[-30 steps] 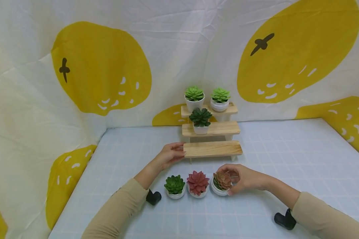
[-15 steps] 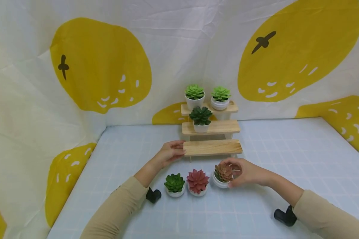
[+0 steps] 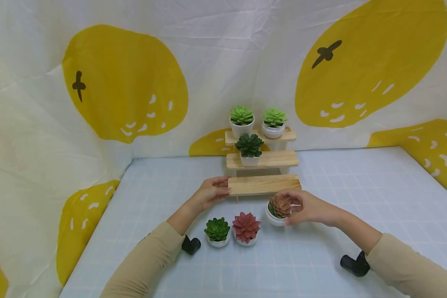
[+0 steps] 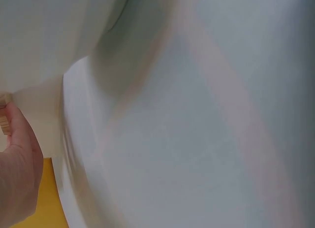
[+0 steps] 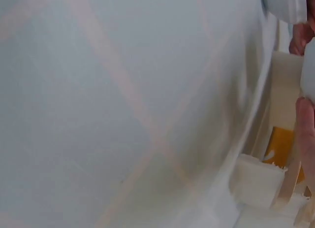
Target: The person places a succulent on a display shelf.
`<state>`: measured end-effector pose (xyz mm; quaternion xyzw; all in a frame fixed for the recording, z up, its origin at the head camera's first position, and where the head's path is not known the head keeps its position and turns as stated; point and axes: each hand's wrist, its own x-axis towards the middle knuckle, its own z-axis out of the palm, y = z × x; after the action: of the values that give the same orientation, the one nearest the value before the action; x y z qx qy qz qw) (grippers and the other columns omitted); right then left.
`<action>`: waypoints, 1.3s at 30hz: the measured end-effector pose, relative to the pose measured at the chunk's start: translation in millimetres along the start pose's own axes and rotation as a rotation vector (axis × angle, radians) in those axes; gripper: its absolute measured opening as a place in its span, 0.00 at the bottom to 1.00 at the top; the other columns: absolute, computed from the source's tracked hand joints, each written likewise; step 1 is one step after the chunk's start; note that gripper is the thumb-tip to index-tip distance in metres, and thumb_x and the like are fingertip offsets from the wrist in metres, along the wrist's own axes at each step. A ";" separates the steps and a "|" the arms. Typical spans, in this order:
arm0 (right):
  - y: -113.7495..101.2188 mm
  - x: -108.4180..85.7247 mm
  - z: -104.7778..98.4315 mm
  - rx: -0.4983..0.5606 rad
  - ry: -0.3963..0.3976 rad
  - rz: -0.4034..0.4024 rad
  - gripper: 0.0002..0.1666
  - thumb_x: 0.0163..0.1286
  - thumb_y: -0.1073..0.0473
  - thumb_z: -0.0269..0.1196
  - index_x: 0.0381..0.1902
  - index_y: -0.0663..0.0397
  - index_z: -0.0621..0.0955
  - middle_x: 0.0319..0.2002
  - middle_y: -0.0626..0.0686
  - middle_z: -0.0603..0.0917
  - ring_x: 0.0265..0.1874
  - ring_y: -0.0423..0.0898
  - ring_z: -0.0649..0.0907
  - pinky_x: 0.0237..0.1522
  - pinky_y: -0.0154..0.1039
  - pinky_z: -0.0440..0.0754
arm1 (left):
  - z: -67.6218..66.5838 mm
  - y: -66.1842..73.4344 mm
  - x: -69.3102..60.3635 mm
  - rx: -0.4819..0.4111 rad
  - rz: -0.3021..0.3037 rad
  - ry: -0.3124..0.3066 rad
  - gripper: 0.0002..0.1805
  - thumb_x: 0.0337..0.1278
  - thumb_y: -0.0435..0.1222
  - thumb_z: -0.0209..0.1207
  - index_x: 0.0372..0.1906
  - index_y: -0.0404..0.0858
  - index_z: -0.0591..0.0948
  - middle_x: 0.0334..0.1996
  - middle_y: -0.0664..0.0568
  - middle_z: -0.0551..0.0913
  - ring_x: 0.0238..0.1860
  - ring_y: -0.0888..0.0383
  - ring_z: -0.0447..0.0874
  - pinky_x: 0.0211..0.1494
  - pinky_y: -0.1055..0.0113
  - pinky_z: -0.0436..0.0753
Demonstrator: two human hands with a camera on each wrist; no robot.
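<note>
My left hand [image 3: 210, 193] grips the left end of the lowest wooden step [image 3: 264, 185] of a three-step plant stand. In the left wrist view its fingers [image 4: 19, 124] pinch the wood's edge. My right hand [image 3: 306, 209] holds a round white pot with a brownish succulent [image 3: 279, 206], thumb at the near side and fingers behind. It is in front of the lowest step's right part. In the right wrist view the white pot [image 5: 308, 73] shows only in part at the edge. A red succulent [image 3: 246, 228] and a green succulent [image 3: 217, 229] stand on the table to its left.
Two light green succulents [image 3: 242, 116] stand on the top step, and a dark green one [image 3: 250, 145] on the middle step's left. Black wrist-worn pieces [image 3: 354, 264] show by both sleeves. A patterned cloth [image 3: 223, 74] hangs behind the table [image 3: 164, 174].
My right hand has carried the brownish succulent away from me, up from the row towards the lowest step. The left hand has stayed on the step.
</note>
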<state>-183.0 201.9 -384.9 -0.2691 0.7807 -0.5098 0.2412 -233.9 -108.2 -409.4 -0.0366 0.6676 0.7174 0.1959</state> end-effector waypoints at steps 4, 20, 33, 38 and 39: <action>-4.5 -1.3 -4.7 -0.027 0.039 0.007 0.39 0.53 0.59 0.71 0.61 0.60 0.67 0.53 0.56 0.72 0.51 0.48 0.74 0.57 0.39 0.74 | 0.4 -0.2 -0.4 -0.002 0.002 0.007 0.27 0.55 0.22 0.57 0.62 0.31 0.70 0.54 0.37 0.74 0.41 0.57 0.78 0.52 0.63 0.80; -21.5 -5.0 -23.0 -0.051 0.162 0.014 0.39 0.53 0.60 0.71 0.61 0.59 0.68 0.52 0.56 0.74 0.52 0.47 0.74 0.58 0.46 0.72 | 0.4 -0.7 -2.4 -0.010 0.014 0.008 0.27 0.56 0.21 0.56 0.63 0.29 0.69 0.53 0.37 0.73 0.40 0.57 0.78 0.52 0.62 0.80; -29.8 -3.1 -30.1 -0.037 0.239 0.030 0.38 0.54 0.61 0.70 0.60 0.65 0.67 0.51 0.59 0.75 0.49 0.47 0.75 0.51 0.32 0.77 | 1.6 1.6 -3.2 -0.020 0.022 -0.004 0.27 0.56 0.21 0.55 0.63 0.27 0.68 0.54 0.34 0.72 0.40 0.57 0.78 0.56 0.56 0.77; -30.6 -0.8 -32.3 -0.044 0.269 0.055 0.39 0.54 0.60 0.70 0.61 0.64 0.67 0.52 0.59 0.75 0.51 0.51 0.74 0.52 0.37 0.77 | 1.1 1.5 -3.4 -0.025 0.025 -0.007 0.27 0.56 0.21 0.55 0.63 0.27 0.68 0.53 0.35 0.73 0.39 0.56 0.78 0.55 0.56 0.77; -30.7 -0.4 -32.7 -0.043 0.276 0.061 0.39 0.54 0.60 0.70 0.61 0.64 0.67 0.53 0.59 0.74 0.52 0.51 0.74 0.52 0.37 0.77 | 1.2 1.3 -3.4 -0.026 0.025 -0.007 0.27 0.56 0.21 0.55 0.63 0.27 0.68 0.53 0.35 0.73 0.39 0.56 0.78 0.55 0.56 0.78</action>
<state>-198.6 213.7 -344.5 -0.1776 0.8249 -0.5178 0.1410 -231.0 -107.9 -407.0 -0.0283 0.6577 0.7286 0.1889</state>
